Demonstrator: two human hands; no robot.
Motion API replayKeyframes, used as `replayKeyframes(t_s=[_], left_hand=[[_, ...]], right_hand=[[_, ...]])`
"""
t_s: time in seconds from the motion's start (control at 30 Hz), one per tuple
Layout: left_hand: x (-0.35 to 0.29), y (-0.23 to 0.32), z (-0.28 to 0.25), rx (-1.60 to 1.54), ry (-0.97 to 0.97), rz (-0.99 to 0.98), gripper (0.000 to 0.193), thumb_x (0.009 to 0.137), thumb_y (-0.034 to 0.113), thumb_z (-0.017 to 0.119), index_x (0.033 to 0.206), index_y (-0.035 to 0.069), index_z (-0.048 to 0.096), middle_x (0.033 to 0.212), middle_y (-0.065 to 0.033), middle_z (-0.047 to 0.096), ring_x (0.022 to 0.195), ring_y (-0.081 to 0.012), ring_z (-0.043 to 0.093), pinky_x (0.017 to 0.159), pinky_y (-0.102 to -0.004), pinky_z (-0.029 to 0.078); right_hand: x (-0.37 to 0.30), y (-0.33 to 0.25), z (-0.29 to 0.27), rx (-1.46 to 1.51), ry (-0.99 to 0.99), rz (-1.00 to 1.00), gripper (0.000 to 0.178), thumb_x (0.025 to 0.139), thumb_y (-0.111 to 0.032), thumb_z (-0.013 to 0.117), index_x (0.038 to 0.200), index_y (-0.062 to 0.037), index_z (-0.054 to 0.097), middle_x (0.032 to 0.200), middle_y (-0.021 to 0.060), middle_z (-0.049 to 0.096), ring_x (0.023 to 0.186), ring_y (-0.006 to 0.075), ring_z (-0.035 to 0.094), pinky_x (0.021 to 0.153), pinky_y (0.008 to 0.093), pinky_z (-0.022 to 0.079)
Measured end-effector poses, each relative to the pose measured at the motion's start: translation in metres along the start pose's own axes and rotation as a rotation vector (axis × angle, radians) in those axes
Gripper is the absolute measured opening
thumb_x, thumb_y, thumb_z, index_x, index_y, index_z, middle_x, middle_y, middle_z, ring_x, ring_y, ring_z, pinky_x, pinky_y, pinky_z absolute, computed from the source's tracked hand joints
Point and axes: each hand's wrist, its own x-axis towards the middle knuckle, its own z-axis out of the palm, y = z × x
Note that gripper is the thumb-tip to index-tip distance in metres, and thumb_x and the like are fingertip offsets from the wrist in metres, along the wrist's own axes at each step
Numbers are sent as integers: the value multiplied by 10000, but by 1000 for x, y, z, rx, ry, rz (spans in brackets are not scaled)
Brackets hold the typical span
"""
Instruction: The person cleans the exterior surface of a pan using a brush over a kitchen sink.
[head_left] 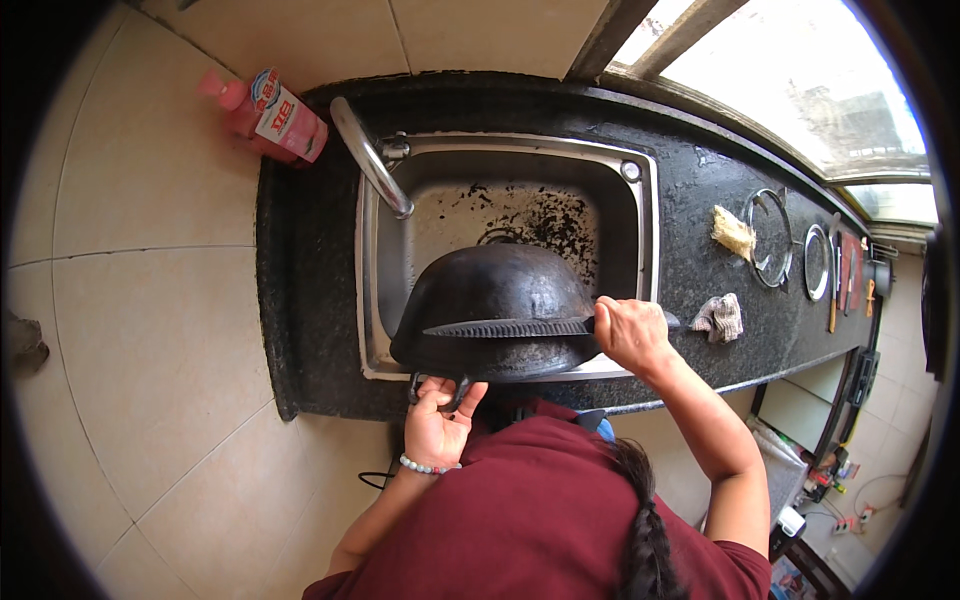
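A blackened wok (pixel 490 285) is tilted over the near part of the steel sink (pixel 648 220), its dark outer side facing up. At its near edge, my left hand (pixel 436 420) is closed on the wok's loop handle (pixel 463 390). My right hand (pixel 632 335) grips a long dark knife (pixel 510 328) with a toothed edge. The blade lies across the outside of the wok, its tip pointing left. Many black flakes (pixel 560 225) are scattered over the sink bottom beyond the wok. The wok's inside is hidden.
A curved tap (pixel 370 160) reaches over the sink's left side. A pink bottle (pixel 285 125) stands at the back left corner. Rightward on the black counter (pixel 690 260) lie a yellowish scrubber (pixel 733 233), a metal ring (pixel 770 275), a crumpled cloth (pixel 720 318) and several utensils.
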Motion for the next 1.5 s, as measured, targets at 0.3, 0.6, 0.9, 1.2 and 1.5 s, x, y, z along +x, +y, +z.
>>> replayKeyframes(t_s=[0.3, 0.6, 0.9, 1.2, 1.5], left_hand=[[0, 0, -10, -9, -8, -56, 349, 758, -61, 408, 1059, 33, 558, 1182, -97, 563, 1085, -237, 554, 950, -439, 486], [0, -2, -14, -40, -21, -20, 360, 768, -62, 398, 1078, 25, 557, 1156, -90, 568, 1084, -235, 551, 949, -438, 486], [0, -5, -25, -99, -95, 4, 411, 786, -16, 380, 1173, 18, 513, 1163, -101, 563, 1032, -242, 579, 959, -411, 485], [-3, -4, -22, -38, -16, 14, 347, 764, -39, 403, 1076, 19, 545, 1120, -93, 586, 1007, -253, 592, 934, -419, 500], [0, -1, -11, -21, -36, -8, 346, 763, -57, 400, 1055, 28, 564, 1125, -87, 587, 1026, -238, 579, 934, -433, 496]], right_hand=[[5, -1, -3, -40, -96, 19, 333, 917, -274, 408, 700, -88, 580, 548, 116, 604, 489, 271, 617, 465, 380, 497], [7, -23, -3, -189, -168, -56, 326, 907, -270, 407, 680, -106, 574, 562, 103, 620, 491, 261, 627, 460, 406, 498], [14, -45, -14, -156, -341, -101, 344, 916, -287, 378, 703, -110, 583, 609, 112, 640, 524, 270, 642, 495, 412, 518], [11, -41, -6, -91, -122, -200, 344, 910, -303, 408, 685, -104, 576, 530, 91, 601, 439, 247, 605, 410, 396, 481], [7, -36, -5, -104, -136, -164, 338, 905, -289, 409, 670, -109, 571, 552, 109, 613, 454, 273, 610, 414, 409, 476]])
